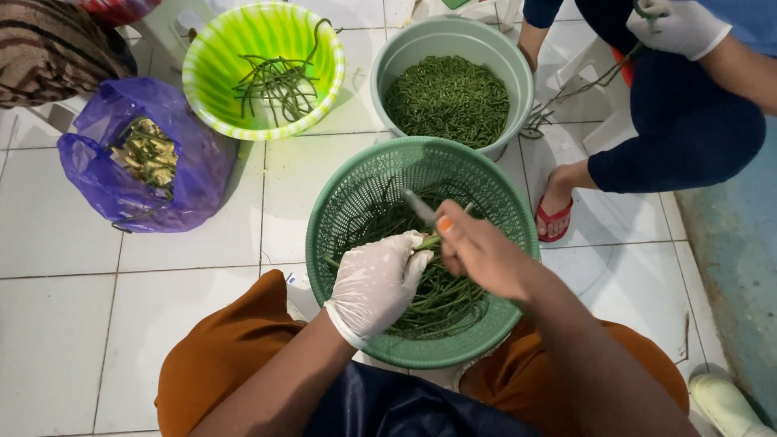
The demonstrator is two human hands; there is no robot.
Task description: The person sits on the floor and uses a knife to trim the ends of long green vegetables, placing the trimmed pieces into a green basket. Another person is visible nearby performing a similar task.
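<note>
My left hand [376, 283], in a white glove, is closed around a bundle of long green beans [429, 243] over a green perforated basket [356, 186]. My right hand [477, 252], bare, grips a small knife [419, 207] whose blade points up and left, touching the beans' ends. More long beans [441, 295] lie piled in the basket beneath both hands.
A grey-green tub [518, 89] of cut bean pieces stands behind the basket. A lime-green bowl [202, 81] holds a few beans. At left a purple bag [194, 174] holds scraps. Another person sits at right, gloved hand [678, 28] holding beans, foot in a red sandal [553, 217].
</note>
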